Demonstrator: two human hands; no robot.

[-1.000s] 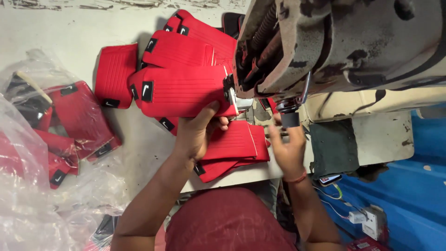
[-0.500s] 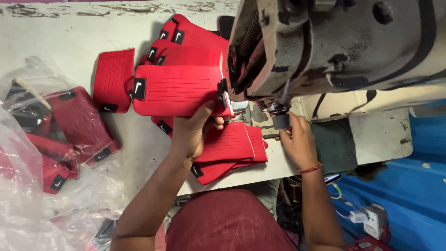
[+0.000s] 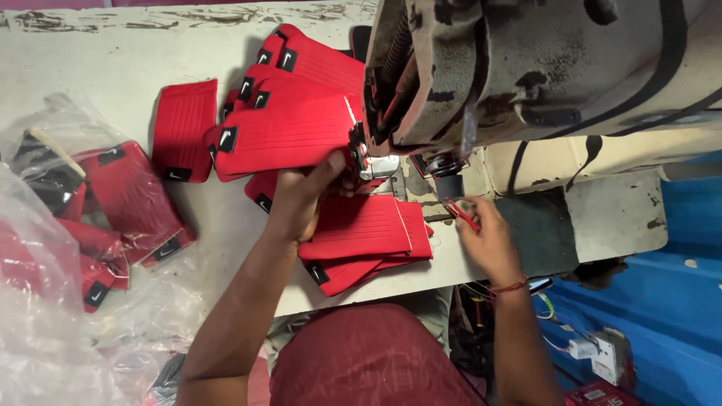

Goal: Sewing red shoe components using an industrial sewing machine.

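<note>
At 9 o'clock, clear plastic bags (image 3: 68, 316) lie on the tabletop (image 3: 98, 53). The left hand (image 3: 301, 199) closes on a red ribbed piece (image 3: 289, 135) at the centre; it could slip. At 3 o'clock, the right hand (image 3: 489, 240) pinches a red thread (image 3: 460, 214) beneath the sewing machine (image 3: 541, 75), so the needle may prick a finger.

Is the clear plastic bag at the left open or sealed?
Cannot tell: the plastic bag is crumpled over red pieces inside, and its mouth is not visible.
</note>
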